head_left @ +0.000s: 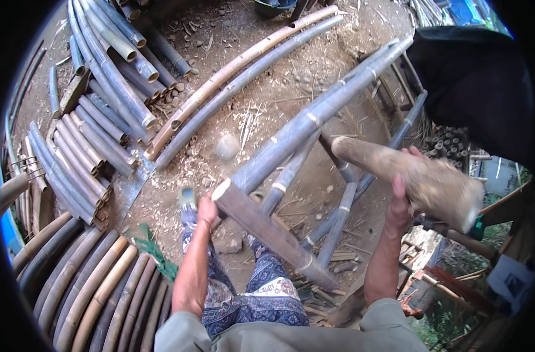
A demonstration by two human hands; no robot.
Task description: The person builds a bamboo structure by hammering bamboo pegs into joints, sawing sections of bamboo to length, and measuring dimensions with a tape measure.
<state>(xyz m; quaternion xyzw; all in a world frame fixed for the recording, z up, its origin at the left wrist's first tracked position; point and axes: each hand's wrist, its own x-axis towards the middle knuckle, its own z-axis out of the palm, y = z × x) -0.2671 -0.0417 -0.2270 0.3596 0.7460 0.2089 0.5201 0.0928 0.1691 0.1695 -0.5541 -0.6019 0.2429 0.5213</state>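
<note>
My right hand (401,196) is wrapped around the middle of a thick wooden club (440,185), raised at the right. Its narrower end points left, and its wide, frayed end points right. My left hand (207,211) is closed beside the upper left end of a dark brown bamboo piece (273,232). Whatever sits in its fingers is hidden. That piece slants down to the right, across the near end of a bamboo frame (323,114) made of grey poles joined by crosspieces. The club stays apart from the frame's top pole.
Cut bamboo lengths lie stacked at the upper left (112,88) and lower left (97,281). Two long poles (244,64) rest on the dirt ahead. A dark cloth (478,82) hangs at the upper right. Wood shavings litter the ground around my feet.
</note>
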